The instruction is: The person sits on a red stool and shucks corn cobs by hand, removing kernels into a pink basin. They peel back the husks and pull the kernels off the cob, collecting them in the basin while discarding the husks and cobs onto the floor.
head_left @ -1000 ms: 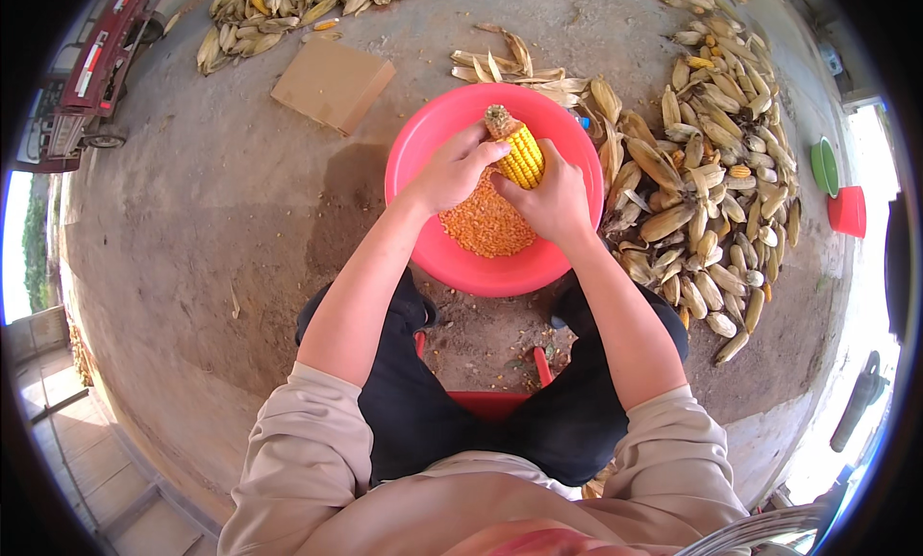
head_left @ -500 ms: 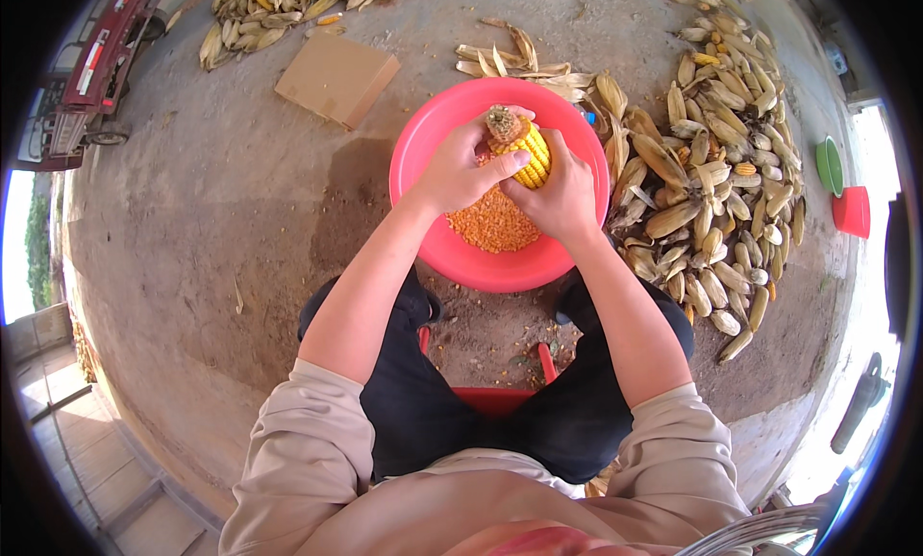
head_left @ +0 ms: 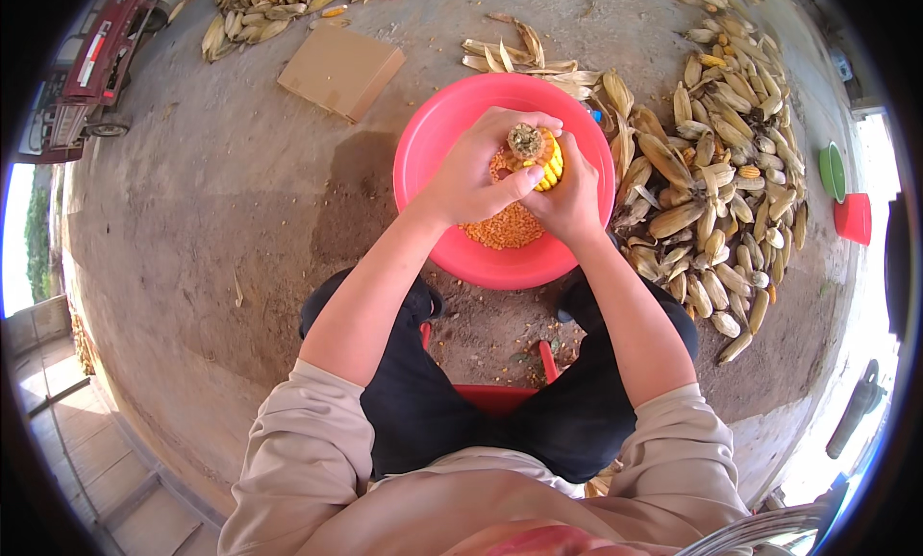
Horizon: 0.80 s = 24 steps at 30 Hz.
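Both my hands are wrapped round one corn cob (head_left: 549,168) above a pink basin (head_left: 437,123). The cob is tilted, its bare brownish end facing up toward me and yellow kernels showing below it. My left hand (head_left: 481,162) grips it from the left, thumb across its near side. On the right side, my right hand (head_left: 575,186) curls round it; some fingertips are hidden behind the cob. Loose orange kernels (head_left: 505,229) lie in the bottom of the basin, partly covered by my hands.
A large heap of corn in dry husks (head_left: 711,210) lies to the right, and another husk pile (head_left: 260,18) at the far left. A cardboard box (head_left: 336,71) sits beyond the basin. Green (head_left: 833,172) and red (head_left: 854,218) containers stand far right; a dark red vehicle (head_left: 96,61) far left.
The cob has turned in my hands, so its bare end now points more toward me and less of its yellow side shows. Both hands have shifted slightly right.
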Tool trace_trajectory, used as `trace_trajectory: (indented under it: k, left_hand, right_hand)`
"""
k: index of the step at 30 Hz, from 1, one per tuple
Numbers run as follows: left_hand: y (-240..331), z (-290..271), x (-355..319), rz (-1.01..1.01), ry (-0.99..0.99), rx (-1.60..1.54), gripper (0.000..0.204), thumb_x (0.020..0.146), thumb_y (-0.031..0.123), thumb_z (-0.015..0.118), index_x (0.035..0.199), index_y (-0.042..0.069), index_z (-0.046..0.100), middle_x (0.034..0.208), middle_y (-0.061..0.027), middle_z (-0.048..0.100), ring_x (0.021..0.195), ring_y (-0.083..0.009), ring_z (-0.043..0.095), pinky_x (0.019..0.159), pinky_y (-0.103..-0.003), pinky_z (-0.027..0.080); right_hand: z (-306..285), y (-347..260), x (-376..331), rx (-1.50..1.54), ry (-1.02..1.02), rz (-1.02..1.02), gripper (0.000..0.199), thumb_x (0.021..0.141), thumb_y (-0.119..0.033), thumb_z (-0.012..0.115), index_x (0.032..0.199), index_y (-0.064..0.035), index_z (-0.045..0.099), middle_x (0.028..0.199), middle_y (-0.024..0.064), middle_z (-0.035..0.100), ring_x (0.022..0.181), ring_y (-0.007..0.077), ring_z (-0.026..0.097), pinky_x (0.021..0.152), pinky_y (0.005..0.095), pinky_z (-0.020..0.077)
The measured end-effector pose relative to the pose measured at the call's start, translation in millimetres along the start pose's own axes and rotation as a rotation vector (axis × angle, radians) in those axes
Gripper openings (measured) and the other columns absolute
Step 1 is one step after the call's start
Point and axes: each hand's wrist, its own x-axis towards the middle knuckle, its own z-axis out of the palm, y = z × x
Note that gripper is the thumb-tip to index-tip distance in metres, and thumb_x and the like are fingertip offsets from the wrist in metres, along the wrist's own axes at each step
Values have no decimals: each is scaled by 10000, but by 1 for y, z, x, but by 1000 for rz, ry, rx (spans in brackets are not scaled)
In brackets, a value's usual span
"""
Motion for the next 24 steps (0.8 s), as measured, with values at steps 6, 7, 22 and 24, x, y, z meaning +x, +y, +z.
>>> trace_trajectory:
  k: [6,7,22,24]
  left_hand:
    - [5,-2,3,35,-25,98,448,855,187,559,1268,13,565,1247,-125,626,1192,-267,552,1061,-408,409]
    - [4,-2,2,36,-22,96,452,853,191,545,1266,10,566,1246,-126,626,1191,-269,552,1061,-408,407]
    - [5,3,1,-25,-23,64,430,878,179,643,1269,26,550,1246,-116,606,1214,-249,550,1061,-396,413]
    - [4,4,1,-15,-15,80,426,878,178,662,1262,29,552,1233,-114,612,1209,-244,555,1054,-392,420]
  right_hand:
    - [-1,-4,-1,-1,10,17,590,704,-286,865,1139,-58,539,1021,158,663,969,358,669,808,436,551]
    - [-1,-4,-2,-1,6,22,593,703,-290,866,1140,-58,539,1025,158,663,972,356,669,810,435,551]
    - [0,3,-5,-43,26,-2,581,716,-278,849,1149,-58,528,1011,155,658,953,368,664,798,438,552]
    - [0,3,-5,-58,35,-16,575,718,-277,847,1144,-56,530,1008,150,660,947,366,666,789,439,555]
